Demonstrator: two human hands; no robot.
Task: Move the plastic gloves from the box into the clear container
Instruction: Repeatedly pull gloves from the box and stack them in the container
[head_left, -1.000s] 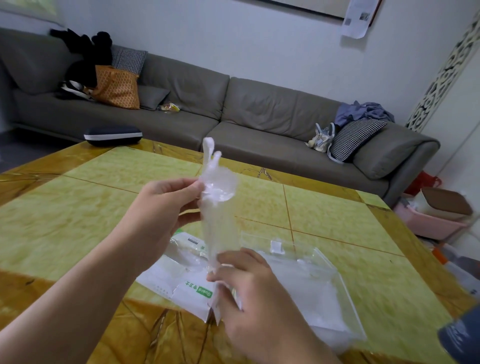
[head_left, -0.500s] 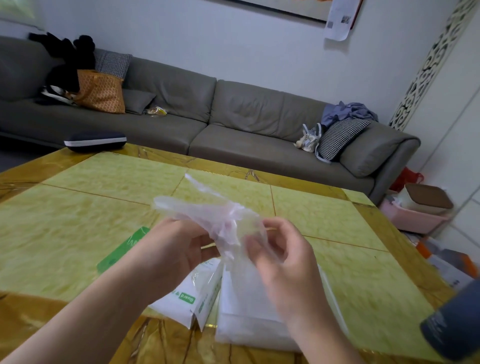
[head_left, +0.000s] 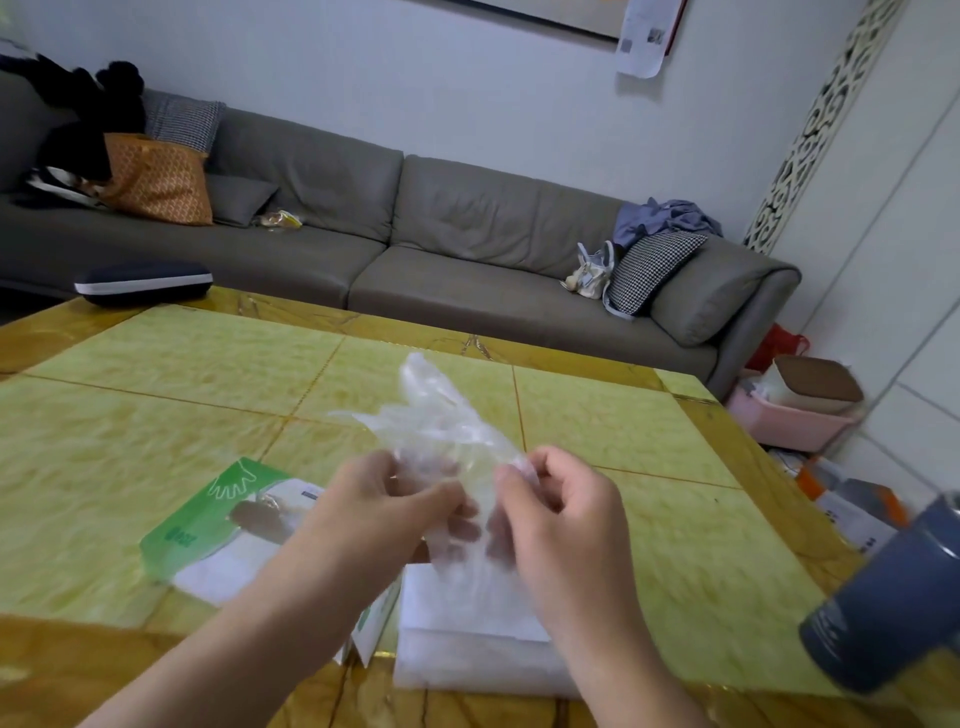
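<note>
Both hands are raised above the surface (head_left: 130, 441), the left hand (head_left: 379, 509) and right hand (head_left: 566, 514) each pinching the crumpled plastic glove (head_left: 441, 431) stretched between them. Below them sits the clear container (head_left: 467, 649), with the green-and-white box (head_left: 208, 530) beside the left hand. A grey sofa (head_left: 467, 234) stands beyond the yellow-green surface.

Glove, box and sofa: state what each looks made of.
Glove: thin clear plastic film, crinkled, with the table showing through it. Box: seemingly glossy printed cardboard, green and white, with a folded flap. Sofa: grey upholstery with a matte sheen, maybe leather or faux leather; the picture cannot settle which.
</note>
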